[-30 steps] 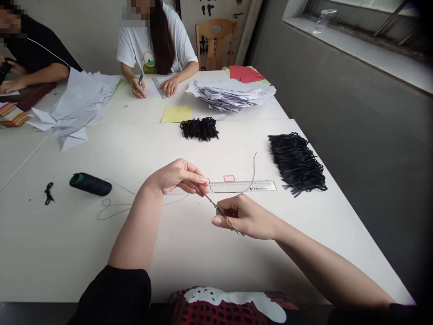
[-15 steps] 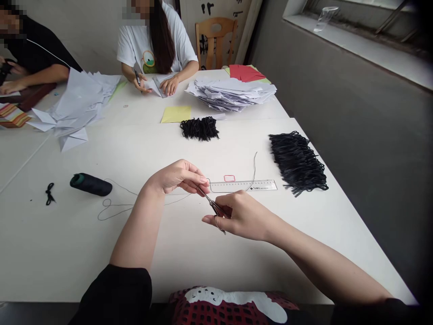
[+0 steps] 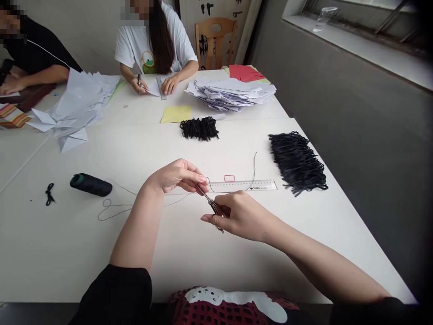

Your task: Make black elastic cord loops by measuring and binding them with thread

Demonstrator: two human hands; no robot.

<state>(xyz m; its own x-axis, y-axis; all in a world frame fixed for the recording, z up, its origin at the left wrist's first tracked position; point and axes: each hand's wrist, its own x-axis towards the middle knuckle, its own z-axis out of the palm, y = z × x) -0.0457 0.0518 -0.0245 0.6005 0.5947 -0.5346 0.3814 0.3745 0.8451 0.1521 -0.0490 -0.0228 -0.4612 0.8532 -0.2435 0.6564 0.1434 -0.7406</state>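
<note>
Scissors (image 3: 211, 202) spread wider in right hand (image 3: 241, 216), thread (image 3: 255, 169) in left hand (image 3: 179, 176)

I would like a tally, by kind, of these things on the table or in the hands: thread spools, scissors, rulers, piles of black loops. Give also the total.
1 thread spool
1 pair of scissors, held in the right hand
2 rulers: near ruler, far ruler
2 piles of black loops: smaller pile, larger pile
Total: 6

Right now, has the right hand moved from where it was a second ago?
Yes, slightly: judged against the ruler, the right hand has shifted left in view, most clearly at the thumb.
</note>
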